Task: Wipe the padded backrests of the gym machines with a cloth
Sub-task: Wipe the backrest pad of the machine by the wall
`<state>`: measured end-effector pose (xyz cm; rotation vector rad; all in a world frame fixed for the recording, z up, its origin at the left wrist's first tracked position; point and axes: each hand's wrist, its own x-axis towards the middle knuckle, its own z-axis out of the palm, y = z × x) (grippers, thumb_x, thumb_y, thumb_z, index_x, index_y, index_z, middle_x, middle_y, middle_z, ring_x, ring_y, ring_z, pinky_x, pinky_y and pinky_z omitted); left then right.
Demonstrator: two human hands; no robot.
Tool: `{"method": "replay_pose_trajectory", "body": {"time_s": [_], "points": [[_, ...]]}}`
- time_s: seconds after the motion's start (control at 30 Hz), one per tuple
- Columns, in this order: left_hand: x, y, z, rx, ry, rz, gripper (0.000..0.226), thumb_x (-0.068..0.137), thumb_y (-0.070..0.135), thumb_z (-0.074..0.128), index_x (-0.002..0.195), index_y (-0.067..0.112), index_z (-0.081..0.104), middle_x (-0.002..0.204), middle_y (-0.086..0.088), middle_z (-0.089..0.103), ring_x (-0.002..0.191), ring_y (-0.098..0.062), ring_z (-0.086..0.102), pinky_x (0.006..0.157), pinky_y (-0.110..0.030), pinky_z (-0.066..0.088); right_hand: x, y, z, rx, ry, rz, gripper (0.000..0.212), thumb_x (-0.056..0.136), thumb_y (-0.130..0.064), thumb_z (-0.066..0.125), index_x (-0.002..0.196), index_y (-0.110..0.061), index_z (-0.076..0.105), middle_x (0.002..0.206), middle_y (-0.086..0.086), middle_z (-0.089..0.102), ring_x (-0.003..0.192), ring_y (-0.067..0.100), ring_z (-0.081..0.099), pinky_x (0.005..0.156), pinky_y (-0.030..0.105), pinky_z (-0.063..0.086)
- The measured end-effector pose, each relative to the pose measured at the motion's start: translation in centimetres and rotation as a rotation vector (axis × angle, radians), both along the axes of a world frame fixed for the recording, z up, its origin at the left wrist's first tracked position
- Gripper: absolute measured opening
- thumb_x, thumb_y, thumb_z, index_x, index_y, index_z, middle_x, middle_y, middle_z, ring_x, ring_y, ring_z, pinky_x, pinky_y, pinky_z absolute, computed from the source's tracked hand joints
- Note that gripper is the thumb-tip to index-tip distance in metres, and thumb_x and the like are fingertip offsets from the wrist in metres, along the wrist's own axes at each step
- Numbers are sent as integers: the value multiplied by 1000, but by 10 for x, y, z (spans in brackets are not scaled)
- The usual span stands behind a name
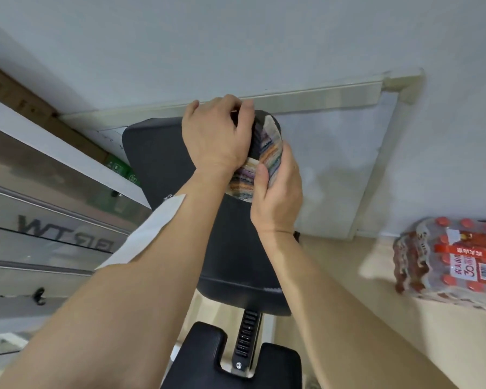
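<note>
A black padded backrest (163, 164) of a gym bench runs from the lower middle up to the wall. My left hand (216, 133) curls over its top edge near the right corner and grips it. My right hand (278, 192) holds a striped multicoloured cloth (267, 147) pressed against the backrest's upper right edge, just beside the left hand. Part of the cloth is hidden under both hands. Below the backrest sits the black seat pad (208, 357).
A metal adjustment ladder (246, 335) joins backrest and seat. A shrink-wrapped pack of red-capped bottles (455, 259) lies on the floor at the right. A white wall panel (334, 164) stands behind the bench. A mirrored or glass surface with lettering (54, 228) runs along the left.
</note>
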<state>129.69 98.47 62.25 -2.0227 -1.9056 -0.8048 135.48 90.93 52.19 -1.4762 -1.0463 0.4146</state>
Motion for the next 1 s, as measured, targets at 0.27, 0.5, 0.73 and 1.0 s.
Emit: {"method": "replay_pose_trajectory", "body": {"time_s": [0.27,0.5,0.73,1.0], "points": [[2,2,4,-102,81,5,50,91,48,31,82,24,74,72,3,68,68,-18,53,107,-34,33,-3,-27,-35,-175,-15,44,64,98,-49,40,143,-4,47,131,12,63,114,29,62,95,38,50],[5,-1,-2,-31,50,56,43,93,43,31,61,22,51,50,4,39,56,-22,39,107,-31,34,-10,-74,-101,-302,20,79,62,95,-38,37,141,1,49,125,18,65,108,33,60,93,36,44],[3,1,-8,25,50,50,44,95,42,32,60,22,47,49,5,34,55,-23,37,105,-34,37,-22,-116,-142,-639,387,19,93,88,-70,7,135,-9,59,130,17,64,121,36,57,105,38,40],[-1,4,-8,31,95,33,49,94,40,32,66,18,66,61,-4,61,59,-23,38,94,-39,43,13,-14,0,-365,555,113,49,101,-52,36,113,-17,68,103,3,74,97,23,68,83,33,48]]}}
